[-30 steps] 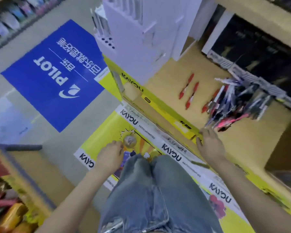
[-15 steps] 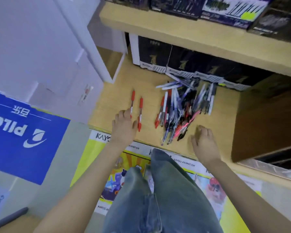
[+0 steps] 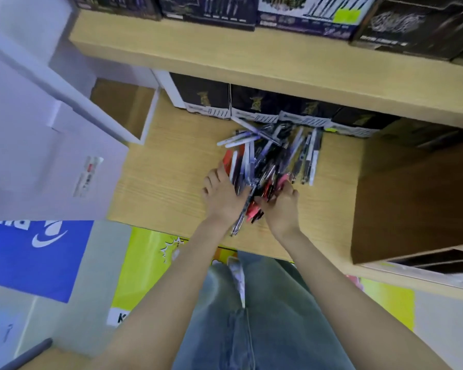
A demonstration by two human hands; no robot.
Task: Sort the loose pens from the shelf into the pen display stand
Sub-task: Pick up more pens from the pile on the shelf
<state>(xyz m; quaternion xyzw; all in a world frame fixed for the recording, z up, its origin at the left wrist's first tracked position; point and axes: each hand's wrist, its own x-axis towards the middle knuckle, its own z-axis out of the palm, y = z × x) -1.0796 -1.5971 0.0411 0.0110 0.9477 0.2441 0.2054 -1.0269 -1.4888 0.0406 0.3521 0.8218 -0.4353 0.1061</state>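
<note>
A heap of loose pens (image 3: 275, 153), black, white, red and pink, lies on the wooden shelf (image 3: 166, 182). My left hand (image 3: 222, 198) rests flat against the heap's left side with its fingers spread; red pens touch its fingertips. My right hand (image 3: 281, 206) curls over the near ends of the pens at the heap's front. One dark pen (image 3: 241, 217) sticks out toward me between both hands. The white pen display stand (image 3: 38, 145) rises at the left, beside the shelf.
Black product boxes (image 3: 251, 102) line the back of the shelf behind the pens. An upper shelf board (image 3: 251, 54) overhangs them. A brown partition (image 3: 412, 204) bounds the right side. Blue (image 3: 32, 252) and yellow (image 3: 145, 268) floor posters lie below, by my jeans-clad legs.
The camera swung from the floor up to the shelf. Both hands moved from the shelf's front edge into the pile, and the two separate red pens are now pushed against it.
</note>
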